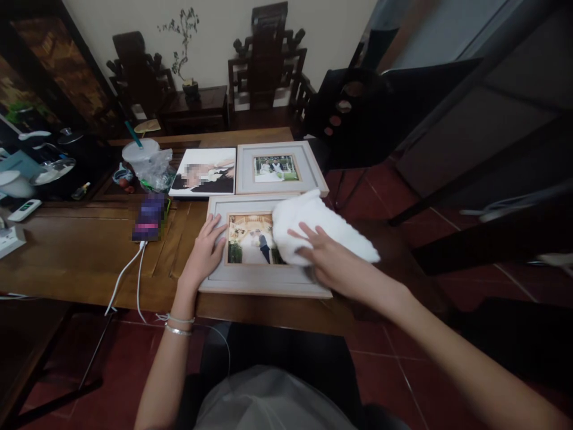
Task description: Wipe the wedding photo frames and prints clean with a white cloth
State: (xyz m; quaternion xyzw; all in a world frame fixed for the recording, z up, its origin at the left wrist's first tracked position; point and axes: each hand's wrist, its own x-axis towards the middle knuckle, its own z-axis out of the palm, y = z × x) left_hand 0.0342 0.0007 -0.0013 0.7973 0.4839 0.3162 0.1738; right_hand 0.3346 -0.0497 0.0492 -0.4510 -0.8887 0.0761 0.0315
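Note:
A grey-framed wedding photo (pixel 257 280) lies flat at the near edge of a wooden table (pixel 89 251). My left hand (pixel 206 249) rests flat on the frame's left side, fingers spread. My right hand (pixel 326 257) presses a white cloth (pixel 322 224) onto the frame's right part, fingers stretched over the cloth. Two bracelets circle my left wrist.
Behind lie a second grey frame (pixel 280 168) and a frameless photo print (pixel 205 172). A phone (pixel 150 218) with a white cable, a plastic cup (pixel 139 154) and a clear bag sit to the left. Dark carved chairs (pixel 266 65) stand at the wall; a black chair (pixel 358 116) is at the right.

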